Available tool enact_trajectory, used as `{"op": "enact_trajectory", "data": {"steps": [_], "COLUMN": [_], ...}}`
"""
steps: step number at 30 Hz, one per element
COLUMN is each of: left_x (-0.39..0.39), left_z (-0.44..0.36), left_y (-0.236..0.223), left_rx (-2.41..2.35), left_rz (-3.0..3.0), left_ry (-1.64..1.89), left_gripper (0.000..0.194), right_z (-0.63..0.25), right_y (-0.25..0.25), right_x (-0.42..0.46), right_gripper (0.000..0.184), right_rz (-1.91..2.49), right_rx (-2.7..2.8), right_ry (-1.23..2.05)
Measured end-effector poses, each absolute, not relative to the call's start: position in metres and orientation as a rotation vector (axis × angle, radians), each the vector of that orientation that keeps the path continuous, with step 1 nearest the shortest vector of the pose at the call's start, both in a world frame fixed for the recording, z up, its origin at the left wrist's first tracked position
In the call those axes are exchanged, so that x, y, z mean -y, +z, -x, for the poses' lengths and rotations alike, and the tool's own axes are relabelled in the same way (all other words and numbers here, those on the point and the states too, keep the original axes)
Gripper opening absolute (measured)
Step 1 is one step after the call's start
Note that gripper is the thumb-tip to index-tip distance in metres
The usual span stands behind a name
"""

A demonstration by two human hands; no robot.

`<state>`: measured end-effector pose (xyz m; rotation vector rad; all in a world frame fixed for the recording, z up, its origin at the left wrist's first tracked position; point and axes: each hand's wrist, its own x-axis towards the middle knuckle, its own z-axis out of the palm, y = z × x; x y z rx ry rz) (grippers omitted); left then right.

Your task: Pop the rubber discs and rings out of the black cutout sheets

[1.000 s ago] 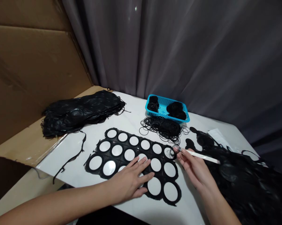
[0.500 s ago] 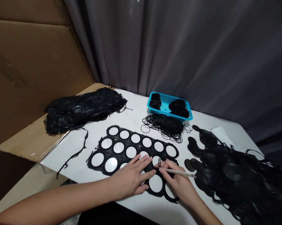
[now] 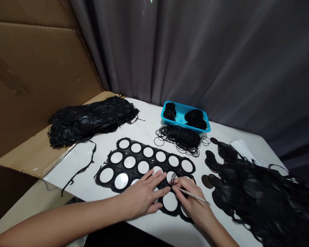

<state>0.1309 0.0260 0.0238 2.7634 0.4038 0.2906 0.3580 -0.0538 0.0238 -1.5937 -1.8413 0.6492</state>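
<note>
A black rubber sheet [image 3: 134, 169] with rows of round holes lies on the white table, which shows through the holes. My left hand [image 3: 145, 195] rests flat on it with fingers spread, covering part of the near rows. Just to its right, my right hand [image 3: 192, 195] is closed on slim pale tweezers [image 3: 193, 195], whose tip sits low over the sheet near my left fingertips. Thin black rings [image 3: 173, 178] hang at the fingertips of my right hand, above a hole. How the tweezers' tip meets the sheet is too small to tell.
Behind the sheet are a heap of thin black rings [image 3: 181, 137] and a blue basket [image 3: 165, 120] holding black rings. A stack of black sheets [image 3: 90, 120] lies at left, a large black pile [image 3: 257, 192] at right. A cardboard wall [image 3: 41, 65] and grey curtain [image 3: 195, 51] enclose the table.
My right hand has moved left and down from the sheet's right edge to beside my left hand, carrying the tweezers and rings. My left hand has stayed on the sheet.
</note>
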Motion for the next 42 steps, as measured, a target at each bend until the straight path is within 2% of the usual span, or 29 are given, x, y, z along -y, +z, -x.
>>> {"op": "enact_trajectory", "data": {"steps": [3, 7, 12, 14, 18, 23, 27, 36, 39, 42], "left_x": [-0.026, -0.026, -0.025, -0.024, -0.029, -0.045, -0.053, -0.050, -0.050, -0.050], "left_z": [-0.131, -0.131, -0.129, -0.127, -0.130, -0.147, -0.154, -0.151, -0.151, -0.150], "left_y": [0.023, 0.021, 0.021, 0.024, 0.037, 0.042, 0.029, 0.017, 0.016, 0.016], "left_rx": [-0.410, -0.404, -0.395, -0.401, -0.404, -0.394, -0.364, -0.368, -0.366, -0.368], "left_rz": [-2.768, -2.775, -2.778, -2.774, -2.748, -2.752, -2.800, -2.822, -2.813, -2.811], "left_ry": [0.273, 0.281, 0.313, 0.301, 0.226, 0.235, 0.243, 0.289, 0.320, 0.324], "left_gripper": [0.054, 0.057, 0.054, 0.054, 0.053, 0.059, 0.058, 0.059, 0.059, 0.059], "right_z": [-0.352, -0.360, -0.423, -0.445, -0.448, -0.407, -0.389, -0.390, -0.389, -0.385], "right_y": [0.016, 0.013, 0.030, 0.036, 0.044, 0.045, 0.040, 0.027, 0.020, 0.015], "right_x": [0.061, 0.054, 0.008, -0.006, -0.012, -0.006, -0.004, -0.006, -0.004, 0.001], "right_gripper": [0.016, 0.030, 0.025, 0.027, 0.026, 0.026, 0.023, 0.020, 0.017, 0.015], "right_rz": [1.515, 1.560, 1.912, 2.002, 1.980, 1.785, 1.674, 1.657, 1.595, 1.441], "right_rx": [2.034, 2.163, 1.854, 1.661, 1.460, 1.504, 1.598, 1.706, 1.836, 2.084], "right_ry": [0.386, 0.125, -0.140, -0.107, 0.273, 0.711, 0.858, 0.788, 0.626, 0.323]}}
